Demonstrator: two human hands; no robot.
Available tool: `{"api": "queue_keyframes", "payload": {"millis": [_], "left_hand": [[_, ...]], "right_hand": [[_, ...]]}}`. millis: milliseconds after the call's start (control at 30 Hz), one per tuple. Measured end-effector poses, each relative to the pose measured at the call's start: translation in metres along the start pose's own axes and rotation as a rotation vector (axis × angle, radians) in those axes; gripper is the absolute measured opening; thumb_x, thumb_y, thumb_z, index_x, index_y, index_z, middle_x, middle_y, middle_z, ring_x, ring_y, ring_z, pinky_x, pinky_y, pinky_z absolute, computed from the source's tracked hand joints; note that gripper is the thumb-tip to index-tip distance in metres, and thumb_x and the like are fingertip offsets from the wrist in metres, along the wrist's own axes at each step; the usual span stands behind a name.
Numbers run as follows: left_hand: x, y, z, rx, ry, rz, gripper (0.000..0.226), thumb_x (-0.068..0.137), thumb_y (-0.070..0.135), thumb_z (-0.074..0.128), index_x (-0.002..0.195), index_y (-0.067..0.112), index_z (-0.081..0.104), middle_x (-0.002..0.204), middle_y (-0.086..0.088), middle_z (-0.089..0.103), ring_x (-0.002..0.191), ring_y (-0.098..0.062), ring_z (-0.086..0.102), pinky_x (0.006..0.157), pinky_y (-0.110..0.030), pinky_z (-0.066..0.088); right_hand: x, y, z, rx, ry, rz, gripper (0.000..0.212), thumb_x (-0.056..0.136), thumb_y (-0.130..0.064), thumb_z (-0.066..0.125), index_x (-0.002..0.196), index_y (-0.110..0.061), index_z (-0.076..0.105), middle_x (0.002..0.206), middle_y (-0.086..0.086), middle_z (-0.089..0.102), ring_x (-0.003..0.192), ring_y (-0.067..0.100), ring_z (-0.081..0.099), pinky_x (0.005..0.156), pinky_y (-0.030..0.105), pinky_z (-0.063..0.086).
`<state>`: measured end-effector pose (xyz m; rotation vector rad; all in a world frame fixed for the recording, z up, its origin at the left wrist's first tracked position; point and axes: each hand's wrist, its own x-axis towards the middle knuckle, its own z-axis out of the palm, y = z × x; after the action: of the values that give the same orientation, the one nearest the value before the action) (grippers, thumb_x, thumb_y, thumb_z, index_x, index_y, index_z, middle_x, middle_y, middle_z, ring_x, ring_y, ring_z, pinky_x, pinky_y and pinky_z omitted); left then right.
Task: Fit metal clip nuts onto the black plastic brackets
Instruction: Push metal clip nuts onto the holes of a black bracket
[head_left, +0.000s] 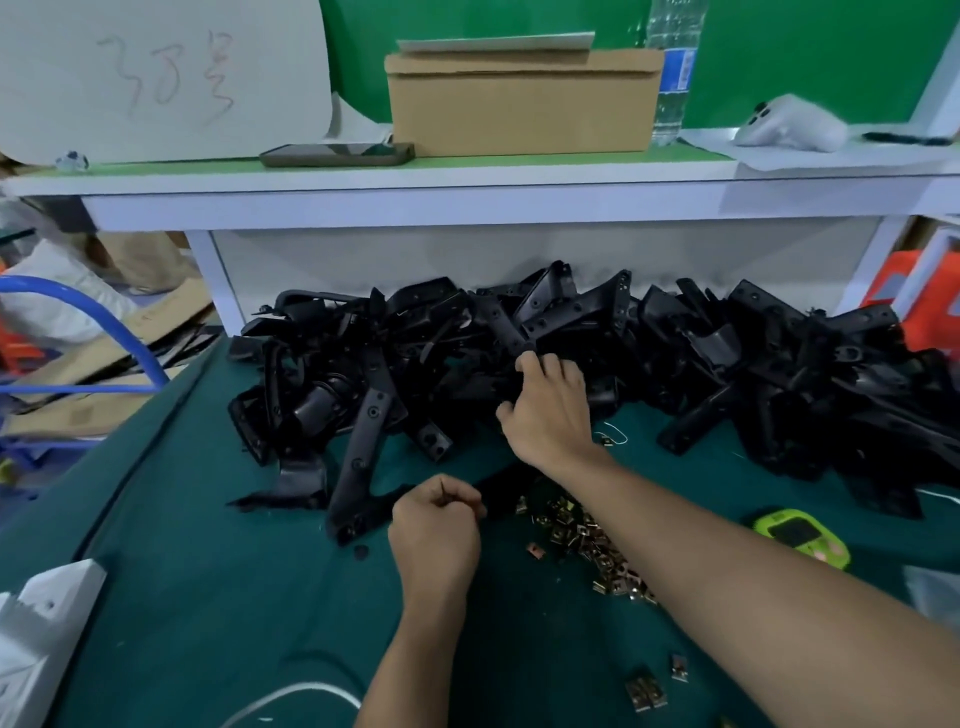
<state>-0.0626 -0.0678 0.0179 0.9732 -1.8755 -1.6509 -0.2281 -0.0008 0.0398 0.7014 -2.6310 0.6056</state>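
Observation:
A big heap of black plastic brackets (649, 353) lies along the back of the green table. My right hand (550, 405) reaches into the heap, and its fingers curl over one bracket (550, 317) that sticks up near the middle. My left hand (436, 525) is closed in a fist over a long angled bracket (363, 457) lying flat at the front of the heap. A black end of this bracket pokes out on the fist's right side. Several brass-coloured clip nuts (576, 530) are scattered under my right forearm, and a few more clip nuts (649, 691) lie nearer to me.
A green timer (800, 535) lies on the mat at the right. On a white shelf (415, 202) above the heap are a cardboard box (519, 104), a phone (337, 154) and a water bottle (672, 73). A white part (41, 644) sits at the near left.

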Motion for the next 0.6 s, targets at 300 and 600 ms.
{"api": "queue_keyframes", "payload": {"millis": [300, 600], "left_hand": [[-0.011, 0.002, 0.001, 0.097, 0.005, 0.139, 0.044, 0.084, -0.001, 0.054, 0.071, 0.037, 0.072, 0.070, 0.021, 0.071, 0.056, -0.002, 0.062, 0.046, -0.015, 0.043], [-0.034, -0.004, 0.023, 0.432, -0.301, 0.454, 0.028, 0.086, 0.021, 0.071, 0.103, 0.042, 0.077, 0.091, 0.037, 0.062, 0.087, 0.016, 0.059, 0.074, 0.000, 0.041]], "right_hand": [[-0.059, 0.025, -0.067, 0.668, 0.160, 0.282, 0.038, 0.105, -0.032, 0.048, 0.142, -0.027, 0.053, 0.122, -0.012, 0.063, 0.109, -0.001, 0.055, 0.096, 0.023, 0.046], [-0.155, 0.088, -0.102, 1.372, -0.219, 0.672, 0.015, 0.108, -0.015, 0.046, 0.115, -0.006, 0.057, 0.072, 0.022, 0.066, 0.046, 0.022, 0.048, 0.040, 0.030, 0.035]]}}
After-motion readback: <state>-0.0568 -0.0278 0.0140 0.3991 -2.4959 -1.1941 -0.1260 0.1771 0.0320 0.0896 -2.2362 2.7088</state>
